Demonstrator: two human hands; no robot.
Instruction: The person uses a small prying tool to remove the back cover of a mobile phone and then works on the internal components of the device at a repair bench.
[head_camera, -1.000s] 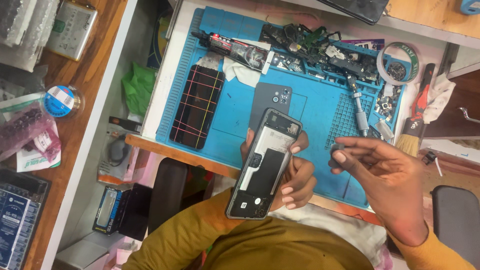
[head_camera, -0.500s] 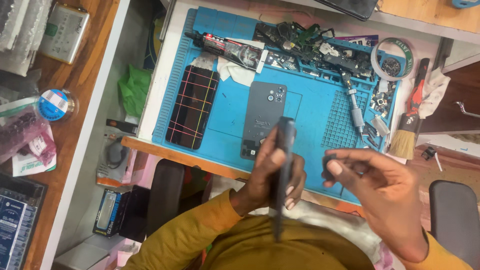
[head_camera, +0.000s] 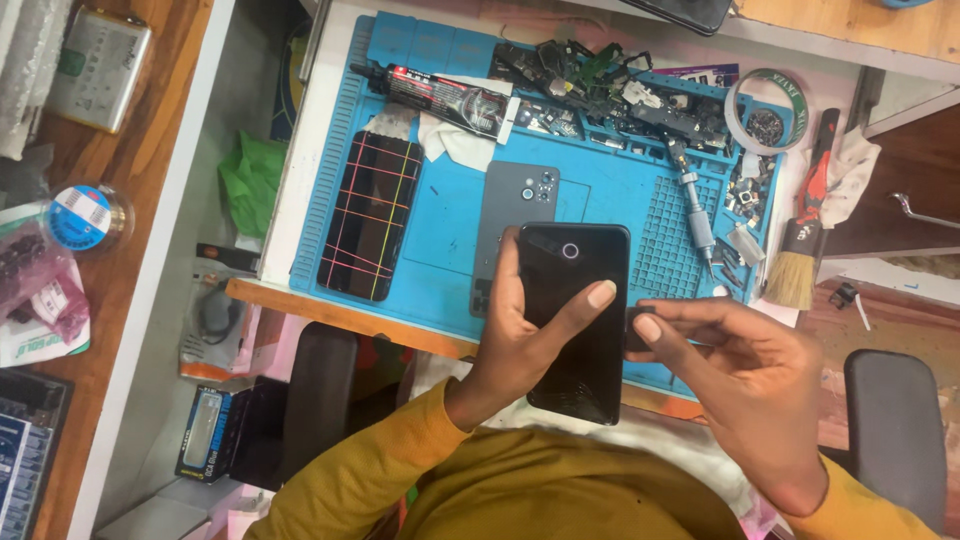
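Note:
My left hand (head_camera: 525, 335) holds a black phone (head_camera: 575, 320) by its edges, its dark glass side facing up, over the near edge of a blue work mat (head_camera: 455, 215). My right hand (head_camera: 740, 375) is just right of the phone, its thumb and fingers pinching a small dark part (head_camera: 636, 329) against the phone's right edge. A grey phone back cover (head_camera: 515, 205) lies on the mat behind the held phone. A cracked phone screen with coloured lines (head_camera: 370, 215) lies on the mat's left side.
A glue tube (head_camera: 440, 92), loose parts and cables (head_camera: 600, 85), a screwdriver (head_camera: 692, 205), a tape roll (head_camera: 768, 97) and a brush (head_camera: 805, 225) sit along the mat's far and right side. A wooden shelf with a battery (head_camera: 100, 55) is at left.
My left hand has turned the phone over, from its open back facing up, through edge-on, to the glass side facing up. My right hand has closed in on the phone's right edge.

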